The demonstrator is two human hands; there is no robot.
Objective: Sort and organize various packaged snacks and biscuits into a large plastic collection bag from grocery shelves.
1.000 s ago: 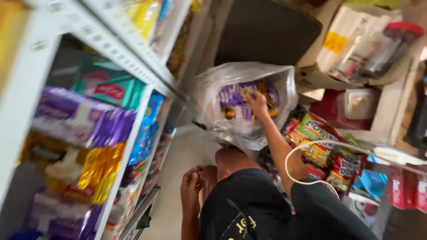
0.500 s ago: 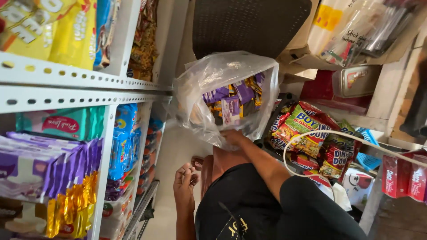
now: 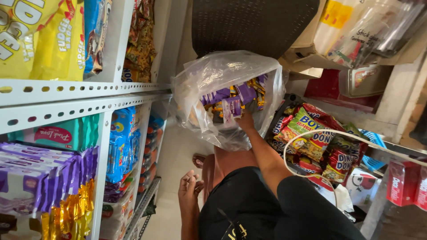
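- Your right hand was inside the mouth of a clear plastic bag, reaching in from below. The fingers were buried among the contents, so I cannot tell whether they were closed on anything.
- The bag sat in front of your knees, between the metal shelving on your left and a heap of snack bags on your right. Its mouth faced you, and its far side lay against a dark woven chair.
- The bag held small purple wrapped packets mixed with orange and yellow ones. One purple packet stood just above your right hand, touching or nearly touching it.
- Your left hand hung low beside your leg, well apart from the bag. Its fingers were loosely curled, holding nothing visible.
- Upper shelf: yellow packs with a blue pack beside them.
- Lower shelf: a teal pack above a row of purple packs, with gold packets beneath.
- Next bay along: blue packs stacked upright.
- A white cable looped over the snack heap.
- To the far right, red cartons stood near a cardboard box holding clear wrapped goods.
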